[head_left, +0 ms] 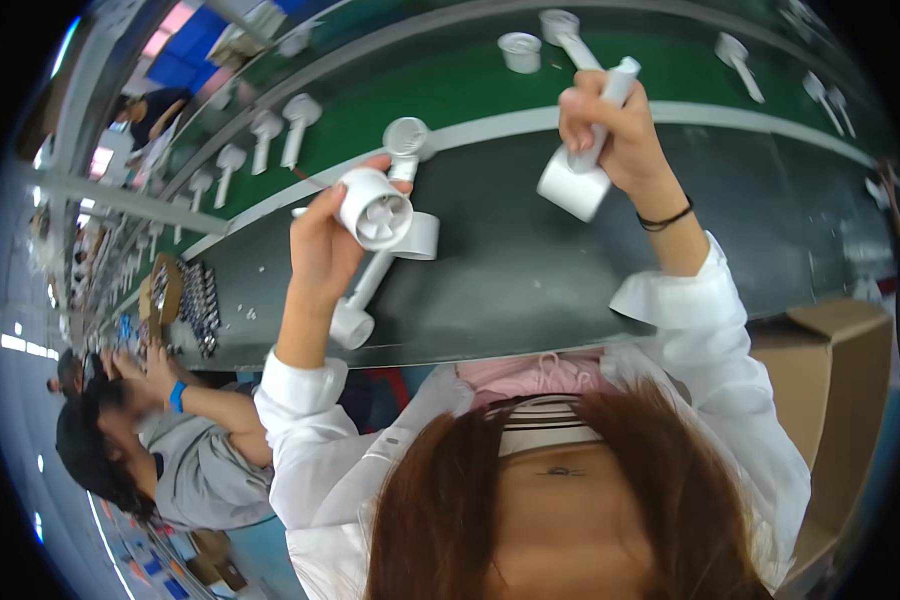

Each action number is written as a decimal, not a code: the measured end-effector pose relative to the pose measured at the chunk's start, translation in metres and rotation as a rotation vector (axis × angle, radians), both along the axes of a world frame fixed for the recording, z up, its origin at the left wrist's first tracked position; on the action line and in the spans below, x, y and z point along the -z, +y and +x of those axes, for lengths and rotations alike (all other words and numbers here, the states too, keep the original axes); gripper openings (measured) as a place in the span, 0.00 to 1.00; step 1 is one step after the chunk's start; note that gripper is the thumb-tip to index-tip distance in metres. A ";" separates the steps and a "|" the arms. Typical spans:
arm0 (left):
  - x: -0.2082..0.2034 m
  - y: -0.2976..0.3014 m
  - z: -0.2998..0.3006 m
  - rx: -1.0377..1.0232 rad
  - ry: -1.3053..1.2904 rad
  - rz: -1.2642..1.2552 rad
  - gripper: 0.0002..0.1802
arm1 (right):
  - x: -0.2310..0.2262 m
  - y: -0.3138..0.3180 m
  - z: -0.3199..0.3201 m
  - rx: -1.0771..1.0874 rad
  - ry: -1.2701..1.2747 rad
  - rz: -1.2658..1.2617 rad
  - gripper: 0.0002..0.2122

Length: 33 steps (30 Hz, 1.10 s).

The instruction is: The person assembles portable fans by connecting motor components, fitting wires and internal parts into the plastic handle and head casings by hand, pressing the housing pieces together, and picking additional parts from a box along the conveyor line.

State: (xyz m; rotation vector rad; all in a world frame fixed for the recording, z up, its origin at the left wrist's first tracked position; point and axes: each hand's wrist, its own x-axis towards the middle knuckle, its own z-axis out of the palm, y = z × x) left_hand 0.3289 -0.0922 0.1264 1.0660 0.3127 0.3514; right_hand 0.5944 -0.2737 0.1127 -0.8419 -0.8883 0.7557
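Observation:
My left hand is closed around a round white fan housing, whose open face shows small white blades. Near it on the dark work table lie more white handheld fan pieces: a fan with a round head just beyond, a cylindrical fan head to the right, and another fan closer to the table's front edge. My right hand grips a white handheld fan by its handle, raised at the table's far side, with its round head tilted down to the left.
A green conveyor belt runs behind the table, carrying several white fans and a round white part. Small dark metallic parts are heaped at the left. A co-worker sits there. An open cardboard box stands at my right.

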 end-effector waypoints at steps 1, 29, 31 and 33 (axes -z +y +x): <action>0.009 -0.016 0.004 0.036 -0.007 -0.048 0.31 | 0.013 -0.009 0.012 -0.038 0.124 0.150 0.11; 0.091 -0.173 0.068 -0.280 -0.149 -0.160 0.29 | 0.073 -0.063 -0.005 0.228 0.385 -0.594 0.38; 0.092 -0.164 0.064 -0.306 -0.155 -0.133 0.28 | 0.074 -0.047 -0.010 0.165 0.378 -0.631 0.37; 0.089 -0.157 0.061 -0.351 -0.158 -0.114 0.29 | 0.076 -0.035 -0.014 0.082 0.330 -0.703 0.36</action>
